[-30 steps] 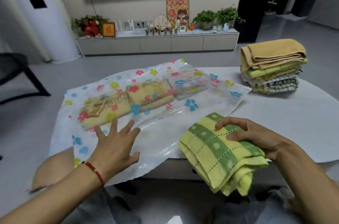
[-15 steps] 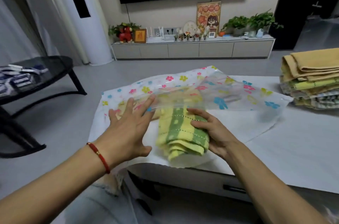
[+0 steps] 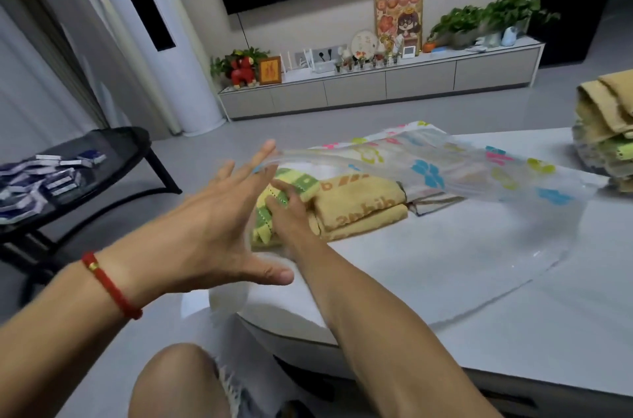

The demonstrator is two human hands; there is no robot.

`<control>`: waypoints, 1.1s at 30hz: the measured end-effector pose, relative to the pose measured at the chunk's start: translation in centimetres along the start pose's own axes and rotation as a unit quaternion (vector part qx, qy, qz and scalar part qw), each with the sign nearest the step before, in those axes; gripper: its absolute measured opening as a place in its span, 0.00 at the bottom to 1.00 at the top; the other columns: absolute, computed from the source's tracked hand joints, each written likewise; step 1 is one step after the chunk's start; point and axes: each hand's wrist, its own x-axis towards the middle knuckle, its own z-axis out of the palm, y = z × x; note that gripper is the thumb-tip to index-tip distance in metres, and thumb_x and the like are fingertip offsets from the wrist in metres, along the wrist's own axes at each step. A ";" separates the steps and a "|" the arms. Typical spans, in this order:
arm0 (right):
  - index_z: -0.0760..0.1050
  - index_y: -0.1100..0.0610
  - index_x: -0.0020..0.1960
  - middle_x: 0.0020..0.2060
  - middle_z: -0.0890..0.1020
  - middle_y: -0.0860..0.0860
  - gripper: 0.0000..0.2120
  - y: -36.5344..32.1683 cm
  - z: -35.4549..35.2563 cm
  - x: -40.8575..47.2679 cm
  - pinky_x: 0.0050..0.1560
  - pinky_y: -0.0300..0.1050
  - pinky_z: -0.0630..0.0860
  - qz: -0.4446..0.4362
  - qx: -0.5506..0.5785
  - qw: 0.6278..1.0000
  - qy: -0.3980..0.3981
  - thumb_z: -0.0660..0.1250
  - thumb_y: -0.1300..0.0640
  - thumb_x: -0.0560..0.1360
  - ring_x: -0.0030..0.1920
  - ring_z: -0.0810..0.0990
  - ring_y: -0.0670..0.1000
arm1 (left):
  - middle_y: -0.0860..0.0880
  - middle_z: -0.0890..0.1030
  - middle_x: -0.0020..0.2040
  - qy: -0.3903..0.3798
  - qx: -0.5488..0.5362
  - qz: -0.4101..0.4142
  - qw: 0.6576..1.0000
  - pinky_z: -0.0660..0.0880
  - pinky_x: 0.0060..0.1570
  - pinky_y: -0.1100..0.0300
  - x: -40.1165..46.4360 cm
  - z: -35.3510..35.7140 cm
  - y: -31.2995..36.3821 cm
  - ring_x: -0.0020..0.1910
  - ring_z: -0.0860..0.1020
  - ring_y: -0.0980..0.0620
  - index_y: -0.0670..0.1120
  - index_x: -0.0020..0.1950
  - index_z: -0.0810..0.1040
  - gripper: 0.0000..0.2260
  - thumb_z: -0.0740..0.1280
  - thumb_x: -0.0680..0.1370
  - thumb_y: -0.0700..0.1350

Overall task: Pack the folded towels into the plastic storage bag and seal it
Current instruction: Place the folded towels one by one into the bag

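Left hand (image 3: pixel 209 232) spread wide, fingertips lifting the bag (image 3: pixel 428 174) mouth on the desk (image 3: pixel 479 280). Right hand (image 3: pixel 291 212) grips the green towel (image 3: pixel 274 201) inside, against the yellow towel (image 3: pixel 359 205). Stack (image 3: pixel 606 130) waits far right.

Glossy clear plastic bag (image 3: pixel 445 174), nubby cloth towels (image 3: pixel 359 208)

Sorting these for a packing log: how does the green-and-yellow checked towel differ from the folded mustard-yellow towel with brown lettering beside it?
The green-and-yellow checked towel is patterned in checks with stitched lines; the mustard-yellow towel is plain with brown letters. The right hand presses on the checked one; the mustard one is untouched. The checked towel sits nearer the bag's opening, which the left hand lifts; the mustard lies further in. Both are folded, under the clear flowered plastic bag.
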 end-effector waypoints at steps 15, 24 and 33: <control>0.59 0.47 0.82 0.76 0.71 0.51 0.37 3.3 0.0 -0.3 0.71 0.52 0.73 0.086 -0.100 0.989 -0.062 0.70 0.60 0.78 0.71 0.74 0.55 | 0.75 0.27 0.69 -0.054 -0.008 -0.026 0.998 0.54 0.76 0.41 -1.0 1.4 0.3 0.77 0.35 0.56 0.66 0.76 0.34 0.56 0.68 0.61 0.75; 0.74 0.55 0.72 0.55 0.85 0.62 0.22 -1.2 -11.3 -7.0 0.57 0.56 0.83 0.090 -0.204 0.957 -0.184 0.66 0.65 0.78 0.45 0.85 0.55 | 0.56 0.43 0.81 0.045 0.017 0.010 0.999 0.60 0.75 0.48 1.2 2.9 2.7 0.79 0.50 0.51 0.61 0.78 0.52 0.43 0.67 0.68 0.70; 0.82 0.55 0.60 0.49 0.88 0.56 0.12 -10.3 -32.2 -15.3 0.49 0.48 0.84 0.087 -0.407 0.902 -0.114 0.66 0.60 0.80 0.44 0.86 0.51 | 0.54 0.50 0.81 0.026 0.168 0.099 0.980 0.63 0.68 0.33 10.2 5.6 10.7 0.78 0.52 0.41 0.61 0.73 0.64 0.34 0.68 0.69 0.66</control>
